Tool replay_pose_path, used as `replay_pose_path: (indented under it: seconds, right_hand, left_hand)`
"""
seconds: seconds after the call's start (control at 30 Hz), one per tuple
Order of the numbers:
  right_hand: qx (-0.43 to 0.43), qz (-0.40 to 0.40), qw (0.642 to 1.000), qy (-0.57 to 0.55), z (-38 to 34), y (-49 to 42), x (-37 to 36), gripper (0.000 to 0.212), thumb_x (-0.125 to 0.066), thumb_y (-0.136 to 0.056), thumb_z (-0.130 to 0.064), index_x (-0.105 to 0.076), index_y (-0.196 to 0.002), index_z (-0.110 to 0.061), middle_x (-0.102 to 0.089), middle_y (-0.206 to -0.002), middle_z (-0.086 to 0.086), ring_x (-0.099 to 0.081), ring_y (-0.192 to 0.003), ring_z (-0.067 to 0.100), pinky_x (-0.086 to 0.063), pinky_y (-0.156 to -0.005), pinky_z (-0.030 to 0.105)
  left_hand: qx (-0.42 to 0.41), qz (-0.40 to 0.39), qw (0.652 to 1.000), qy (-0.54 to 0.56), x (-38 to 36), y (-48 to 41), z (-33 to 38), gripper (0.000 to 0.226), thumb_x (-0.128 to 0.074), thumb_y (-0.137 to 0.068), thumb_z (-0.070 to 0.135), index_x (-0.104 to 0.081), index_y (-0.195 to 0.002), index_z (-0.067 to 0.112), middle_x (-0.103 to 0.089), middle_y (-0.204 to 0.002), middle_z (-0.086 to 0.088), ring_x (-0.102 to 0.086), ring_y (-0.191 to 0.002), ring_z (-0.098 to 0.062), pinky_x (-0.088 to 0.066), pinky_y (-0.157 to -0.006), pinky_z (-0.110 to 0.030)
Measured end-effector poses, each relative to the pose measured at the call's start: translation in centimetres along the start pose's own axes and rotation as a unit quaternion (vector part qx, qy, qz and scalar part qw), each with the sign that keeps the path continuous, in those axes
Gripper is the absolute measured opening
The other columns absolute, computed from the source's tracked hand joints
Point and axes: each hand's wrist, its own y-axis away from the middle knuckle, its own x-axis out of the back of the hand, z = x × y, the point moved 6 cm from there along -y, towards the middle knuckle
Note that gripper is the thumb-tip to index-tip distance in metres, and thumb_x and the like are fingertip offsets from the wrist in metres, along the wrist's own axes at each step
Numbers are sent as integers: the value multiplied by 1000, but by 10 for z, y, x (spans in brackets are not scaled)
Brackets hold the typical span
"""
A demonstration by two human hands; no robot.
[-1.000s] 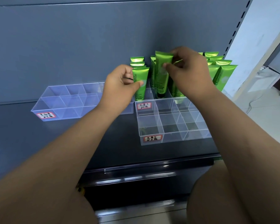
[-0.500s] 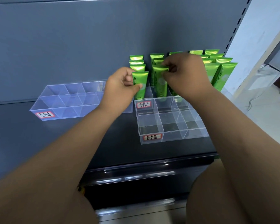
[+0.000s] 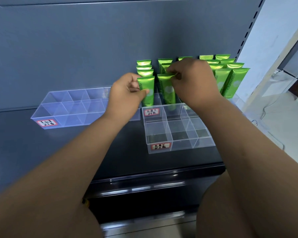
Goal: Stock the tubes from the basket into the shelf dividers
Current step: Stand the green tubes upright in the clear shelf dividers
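Note:
Several green "Chamomile" tubes stand upright in the clear divider tray (image 3: 151, 112) at the back of the dark shelf. My left hand (image 3: 126, 98) pinches the front tube of the left column (image 3: 147, 90) between thumb and fingers. My right hand (image 3: 193, 81) pinches the crimped top of the neighbouring tube (image 3: 168, 91), which stands in the middle column. More tubes (image 3: 234, 79) fill the right columns behind my right wrist. The basket is out of view.
A second clear divider tray (image 3: 179, 134) with a red-edged label sits in front, holding nothing. A third tray (image 3: 69, 109), also labelled, lies to the left. The grey back panel rises behind; the shelf's front edge (image 3: 153, 172) is below my forearms. A white upright stands at right.
My right hand has lowered its tube from above the row down into the middle column. My left hand has kept its pinch on the left front tube.

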Motion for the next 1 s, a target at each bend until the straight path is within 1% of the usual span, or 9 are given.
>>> replay_pose_path:
  seconds: [0.1,0.2,0.4,0.57,0.63,0.73,0.8,0.87,1.0]
  right_hand:
    - [8,17,1000,-5,-2,0,2,41,-51,-68,-1,-79,-97,-8,-72,-89,20,-65,-79,42,-56,-68,43]
    - [14,13,1000,-1,-3,-1,1,41,-50,-66,0,-79,-95,-8,-72,-86,20,-65,-78,42,-56,-67,43]
    - [51,-5,999,9,-16,-1,-3,25,-61,-73,-7,-79,-90,-9,-73,-83,15,-62,-77,40,-50,-75,40]
    - [67,-54,996,25,-24,1,-23,23,-59,-83,-27,-74,-87,-10,-71,-83,9,-58,-88,35,-50,-77,40]
    - [65,-59,996,33,-26,-1,-27,18,-63,-85,-25,-70,-80,-9,-66,-78,9,-56,-87,34,-49,-74,38]
    - [67,-62,995,35,-28,-6,-30,15,-60,-80,-13,-56,-65,-14,-54,-65,5,-52,-72,34,-47,-73,38]
    - [55,-59,996,35,-24,-8,-28,14,-55,-76,-8,-64,-67,-14,-61,-65,6,-53,-70,35,-48,-74,38]
    - [41,-55,997,33,-19,-9,-25,20,-54,-76,-9,-74,-77,-13,-71,-75,7,-59,-77,37,-50,-75,39]
    - [25,-29,998,44,-6,-10,-15,24,-54,-75,-9,-75,-81,-17,-74,-82,3,-62,-80,34,-49,-83,39]
  left_hand:
    - [4,2,1000,-1,-1,-1,-1,29,-81,-83,2,-66,-103,15,-51,-79,4,-57,-74,-15,-57,-83,-32]
    - [-4,-6,1000,-11,-2,-1,-1,29,-80,-83,2,-66,-105,14,-51,-79,5,-57,-73,-13,-56,-81,-27]
    - [6,2,1000,2,-2,-1,-1,26,-79,-84,0,-65,-101,13,-50,-74,8,-55,-71,-11,-55,-79,-25]
    - [9,-2,1000,3,-2,-2,-2,25,-78,-83,-1,-64,-93,16,-54,-74,9,-62,-76,-16,-58,-84,-38]
    - [13,0,1000,3,-2,-2,-3,28,-77,-84,-3,-61,-88,20,-53,-73,10,-61,-75,-16,-58,-82,-36]
    - [14,4,1000,9,-2,-2,-4,26,-74,-87,-2,-61,-89,20,-52,-74,8,-56,-73,-14,-54,-76,-30]
    - [12,4,1000,8,-2,-3,-3,24,-73,-88,-1,-62,-91,20,-53,-77,5,-55,-72,-14,-52,-73,-28]
    - [13,3,1000,1,-2,-2,-3,21,-73,-89,1,-64,-99,17,-56,-83,-1,-57,-73,-16,-53,-71,-27]
    - [20,6,1000,4,-1,-4,-4,23,-73,-89,1,-63,-104,16,-51,-80,5,-55,-73,-17,-56,-77,-33]
